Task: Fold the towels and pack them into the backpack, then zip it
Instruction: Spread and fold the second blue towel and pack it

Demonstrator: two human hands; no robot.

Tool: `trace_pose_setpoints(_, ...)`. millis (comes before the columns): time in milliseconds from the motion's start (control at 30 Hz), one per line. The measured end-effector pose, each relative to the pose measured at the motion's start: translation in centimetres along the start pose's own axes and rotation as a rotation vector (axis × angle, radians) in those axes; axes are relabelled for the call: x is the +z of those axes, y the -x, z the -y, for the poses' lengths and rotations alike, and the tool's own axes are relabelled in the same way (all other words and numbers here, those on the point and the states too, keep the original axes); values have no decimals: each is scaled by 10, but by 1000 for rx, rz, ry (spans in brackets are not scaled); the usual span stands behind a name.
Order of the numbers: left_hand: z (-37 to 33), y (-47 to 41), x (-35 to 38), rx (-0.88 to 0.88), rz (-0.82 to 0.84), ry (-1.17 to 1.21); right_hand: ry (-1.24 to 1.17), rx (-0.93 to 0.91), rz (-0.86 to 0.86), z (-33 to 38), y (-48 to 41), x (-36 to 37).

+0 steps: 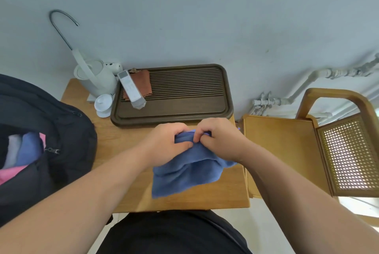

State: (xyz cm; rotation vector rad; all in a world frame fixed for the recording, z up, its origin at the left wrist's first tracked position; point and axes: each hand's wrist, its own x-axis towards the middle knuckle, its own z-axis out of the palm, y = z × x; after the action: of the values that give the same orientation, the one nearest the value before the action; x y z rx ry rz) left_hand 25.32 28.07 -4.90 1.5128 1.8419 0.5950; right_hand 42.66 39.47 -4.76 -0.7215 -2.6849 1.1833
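Both hands are bunched together on one blue towel (184,173) over the wooden table (127,192); the left hand (166,143) has its fingers curled shut on the towel's top edge, and the right hand (219,141) is pinched closed on that same edge right next to it, knuckles nearly touching; the rest of the towel droops down from the grip toward the person, rumpled and doubled over, its lower corner lying on the tabletop. Off to the left of the grip sits the black backpack (67,130) with its main compartment unzipped; inside you can see folded towels standing side by side, a pale lilac one (13,149), a blue one (29,147) and pink ones (10,173). Just beyond the hands is a dark slatted tea tray (184,98) with a white remote (131,89) and a brown cloth (143,83) on it; further left of that, a white kettle (96,79). To the right of the grip there's a wooden chair (287,151) with a cane back.
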Motion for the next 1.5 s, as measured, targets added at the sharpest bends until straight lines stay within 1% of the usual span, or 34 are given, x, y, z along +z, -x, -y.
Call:
trace_pose_setpoints(67,-2,8,1,-21,-46,-16,-98,91,-46,4,8,0)
trace_pose_setpoints(167,-3,22,-5,-78,-46,-9,-178,159,-90,8,16,8)
trace_pose_setpoints(267,5,37,-13,-146,2,1,-65,152,-105,11,23,12)
trace_pose_setpoints(400,19,57,-19,-216,68,-22,19,180,-61,17,31,21)
trace_pose_setpoints(567,39,85,-20,-233,41,-68,123,250,-84,29,38,39)
trace_pose_setpoints(700,59,110,-29,-236,92,-53,88,355,-94,45,46,49)
trace_pose_setpoints(767,68,125,-34,-243,124,-49,66,404,-47,55,52,57)
trace_pose_setpoints(900,79,154,-33,-211,273,-127,126,460,168,75,70,87)
trace_pose_setpoints(967,85,169,-28,-218,318,-68,149,506,203,84,82,103)
trace_pose_setpoints(1100,107,199,-12,-345,348,165,20,653,228,99,106,127)
trace_pose_setpoints(1167,115,210,-4,-363,426,160,-18,705,284,104,116,132)
trace_pose_setpoints(1233,115,218,2,-370,541,115,-52,745,393,109,125,131)
trace_pose_setpoints(1300,110,222,5,-350,650,76,11,725,502,109,131,127)
trace_pose_setpoints(1333,108,222,6,-330,684,63,47,716,519,107,134,125)
trace_pose_setpoints(1400,101,219,4,-299,694,54,49,718,488,100,138,118)
trace_pose_setpoints(1500,93,200,-1,-245,623,-34,110,684,407,79,133,100)
